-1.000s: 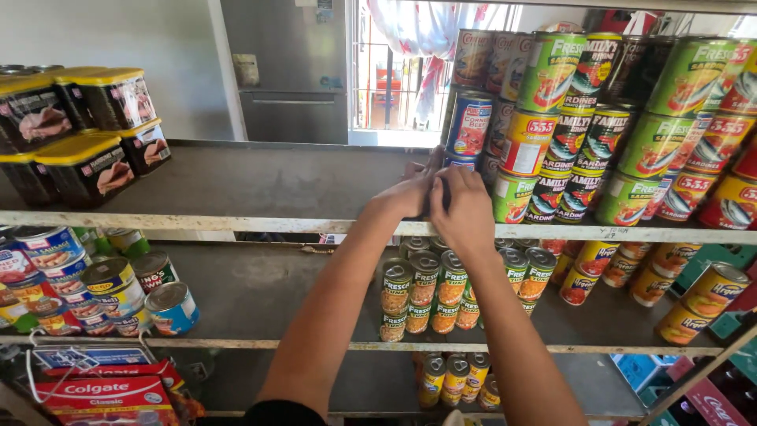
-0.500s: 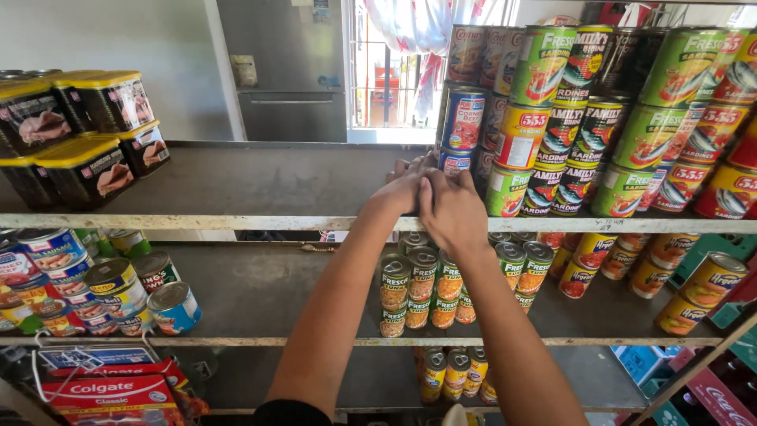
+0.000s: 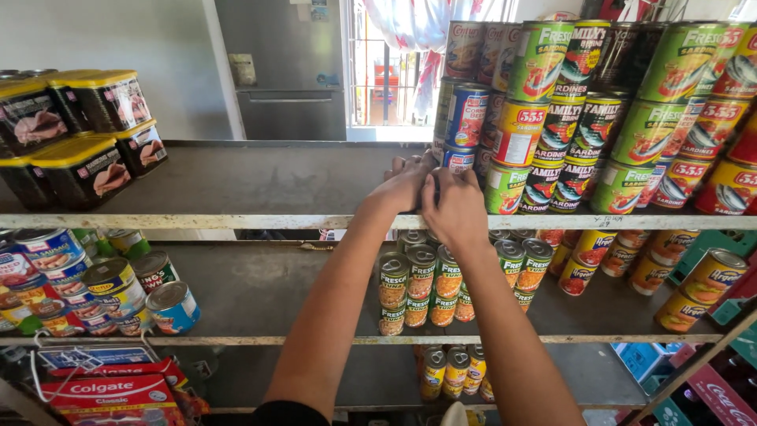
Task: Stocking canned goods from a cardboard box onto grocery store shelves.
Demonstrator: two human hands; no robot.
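Both my arms reach up to the top shelf [image 3: 236, 222]. My left hand [image 3: 404, 188] and my right hand [image 3: 457, 211] are pressed close together at the shelf's front edge, fingers curled around something dark that they hide. They sit just left of a tall stack of cans [image 3: 568, 118] in green, red, yellow and black labels. A blue-labelled can [image 3: 467, 114] stands at the stack's left side, right behind my fingers. Whether my hands hold a can cannot be made out.
Black rectangular tins with yellow lids [image 3: 79, 150] are stacked at the top shelf's left end. The middle shelf holds small green-labelled cans [image 3: 418, 284], orange-labelled cans [image 3: 694, 292] and mixed cans at left [image 3: 95, 284]. Red toothpaste boxes [image 3: 110, 390] lie below left.
My two hands have slid a little left and closer together along the top shelf's front edge, and the view has shifted slightly right.
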